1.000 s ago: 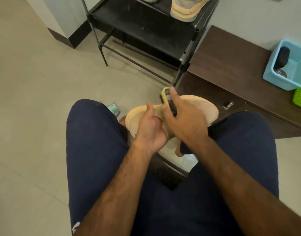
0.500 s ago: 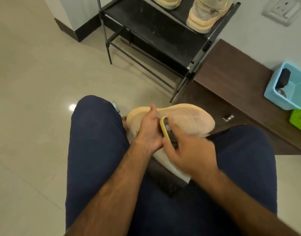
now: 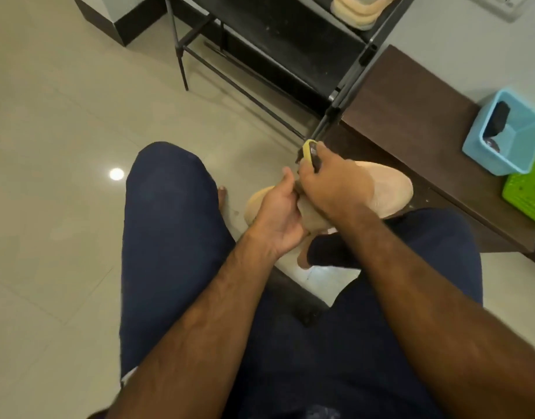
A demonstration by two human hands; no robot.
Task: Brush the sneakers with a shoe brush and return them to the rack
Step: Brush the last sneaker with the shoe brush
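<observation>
A beige sneaker (image 3: 387, 192) lies sole-up between my knees. My left hand (image 3: 278, 216) grips its near end from the left side. My right hand (image 3: 326, 182) holds a yellow-edged shoe brush (image 3: 308, 148) against the sneaker's far side; most of the brush is hidden by my fingers. The black shoe rack (image 3: 290, 49) stands ahead, and the sole of a second beige sneaker (image 3: 357, 10) shows on its upper shelf at the top edge.
A dark brown low cabinet (image 3: 411, 116) runs along the right wall. On it stand a blue plastic bin (image 3: 508, 155) and a green basket (image 3: 526, 189). Pale tiled floor (image 3: 63, 131) spreads to the left. My legs in dark blue trousers fill the foreground.
My right hand has swept the brush from the middle of the sole back toward the sneaker's far edge. The left hand keeps its grip on the sneaker. The camera view shifted.
</observation>
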